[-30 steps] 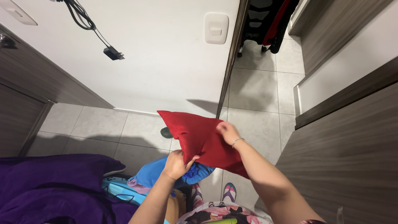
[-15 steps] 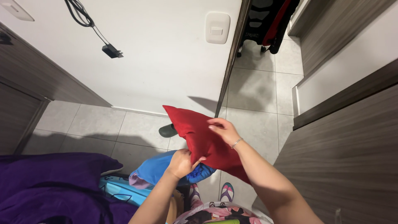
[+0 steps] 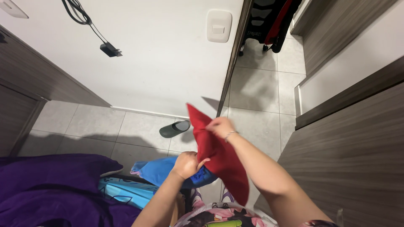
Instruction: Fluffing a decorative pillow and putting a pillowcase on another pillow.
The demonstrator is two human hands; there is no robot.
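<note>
Turned on edge since the earlier frame, the red pillowcase (image 3: 219, 155) is now hung narrow above the grey tiled floor (image 3: 97, 126).
Soft, light cloth is judged best gripped at corners: its top is pinched by the right hand (image 3: 219, 127) at 12 o'clock, its side clenched in the left hand (image 3: 187, 164) at 9 o'clock.

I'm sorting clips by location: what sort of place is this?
Probably a home bedroom: a purple blanket lies on a bed, a grey slipper sits on the tiled floor, and wood-grain cabinet panels line the side.
</note>
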